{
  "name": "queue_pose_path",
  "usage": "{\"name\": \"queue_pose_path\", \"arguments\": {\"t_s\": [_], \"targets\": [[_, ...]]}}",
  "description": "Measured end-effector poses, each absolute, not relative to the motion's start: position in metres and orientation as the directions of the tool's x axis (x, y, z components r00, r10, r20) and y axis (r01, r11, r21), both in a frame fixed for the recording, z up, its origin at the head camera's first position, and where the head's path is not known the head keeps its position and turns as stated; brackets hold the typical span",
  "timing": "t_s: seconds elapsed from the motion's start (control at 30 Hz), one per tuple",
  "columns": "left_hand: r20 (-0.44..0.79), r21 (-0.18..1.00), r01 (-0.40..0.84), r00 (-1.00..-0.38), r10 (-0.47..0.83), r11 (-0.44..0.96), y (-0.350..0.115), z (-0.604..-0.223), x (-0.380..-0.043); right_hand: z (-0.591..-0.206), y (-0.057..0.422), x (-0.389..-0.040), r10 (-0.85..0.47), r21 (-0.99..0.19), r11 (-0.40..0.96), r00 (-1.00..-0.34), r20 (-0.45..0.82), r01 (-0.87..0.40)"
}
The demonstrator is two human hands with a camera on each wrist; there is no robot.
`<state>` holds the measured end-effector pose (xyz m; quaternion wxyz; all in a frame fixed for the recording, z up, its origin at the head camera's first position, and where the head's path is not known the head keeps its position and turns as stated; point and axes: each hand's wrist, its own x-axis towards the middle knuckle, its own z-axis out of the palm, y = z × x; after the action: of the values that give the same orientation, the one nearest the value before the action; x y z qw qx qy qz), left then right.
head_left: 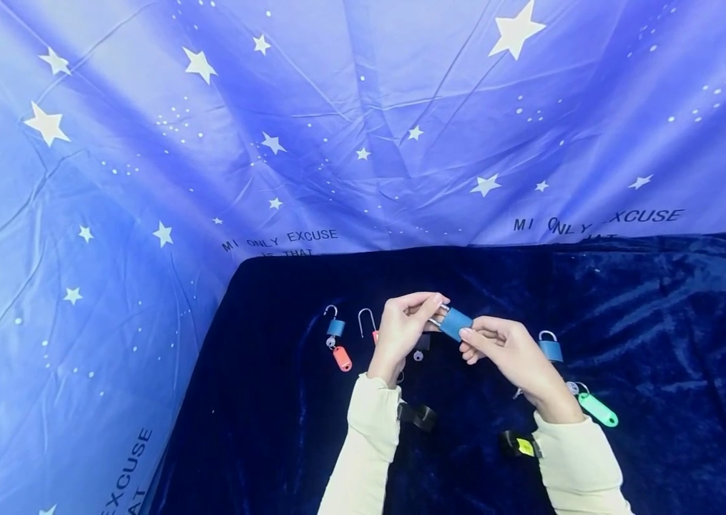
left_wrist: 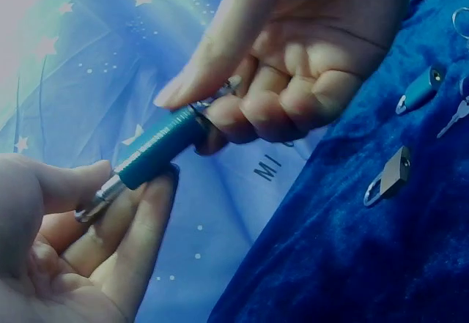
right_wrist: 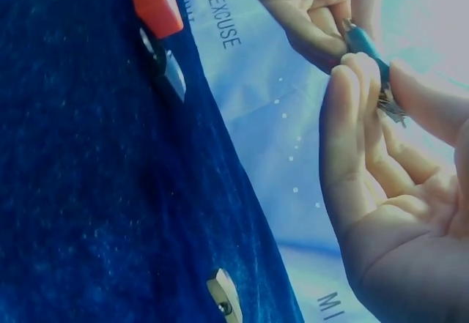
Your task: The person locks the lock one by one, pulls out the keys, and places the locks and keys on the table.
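Note:
A blue padlock (head_left: 455, 324) is held up between both hands over the dark cloth. My left hand (head_left: 406, 325) pinches its silver shackle (left_wrist: 102, 197) between thumb and fingers. On the other end, my right hand (head_left: 504, 350) grips the blue body (left_wrist: 157, 147) near its base. In the right wrist view a small metal key (right_wrist: 392, 107) sticks out at the base, beside the right thumb. The right fingers partly cover the key.
Dark blue velvet (head_left: 272, 429) covers the table. Left lie a blue padlock (head_left: 335, 328) with raised shackle and red tag (head_left: 342, 359), and a long shackle (head_left: 368, 315). Right are another blue padlock (head_left: 550, 350) and green tag (head_left: 597, 409). A starry curtain (head_left: 363, 129) hangs behind.

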<state>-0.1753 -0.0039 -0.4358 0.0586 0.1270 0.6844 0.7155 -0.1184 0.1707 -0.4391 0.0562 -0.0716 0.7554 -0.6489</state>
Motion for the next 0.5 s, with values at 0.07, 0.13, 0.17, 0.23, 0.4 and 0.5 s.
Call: {"name": "queue_pose_path", "arguments": {"t_s": [0.07,0.13,0.17,0.23,0.4,0.5], "targets": [[0.118,0.993,0.106,-0.961,0.251,-0.06,-0.003,-0.435,-0.176,-0.438,0.171,-0.119,-0.165,-0.99,0.139,-0.986,-0.004,-0.019],[0.132,0.991,0.12,-0.962,0.241,-0.064,-0.001,-0.433,-0.175,-0.438,0.171,-0.119,-0.152,-0.992,0.13,-0.988,-0.022,0.002],[0.14,0.99,0.13,-0.962,0.233,-0.058,0.0,-0.429,-0.173,-0.438,0.172,-0.119,-0.147,-0.992,0.13,-0.989,-0.029,0.01],[0.157,0.987,0.15,-0.963,0.219,-0.05,0.001,-0.424,-0.171,-0.438,0.172,-0.119,-0.134,-0.991,0.131,-0.99,-0.039,0.021],[0.182,0.982,0.168,-0.965,0.191,-0.085,0.007,-0.423,-0.167,-0.439,0.173,-0.118,-0.109,-0.991,0.13,-0.993,-0.039,0.025],[0.209,0.977,0.2,-0.965,0.16,-0.073,0.009,-0.417,-0.162,-0.44,0.172,-0.118,-0.106,-0.994,0.107,-0.994,-0.035,0.024]]}}
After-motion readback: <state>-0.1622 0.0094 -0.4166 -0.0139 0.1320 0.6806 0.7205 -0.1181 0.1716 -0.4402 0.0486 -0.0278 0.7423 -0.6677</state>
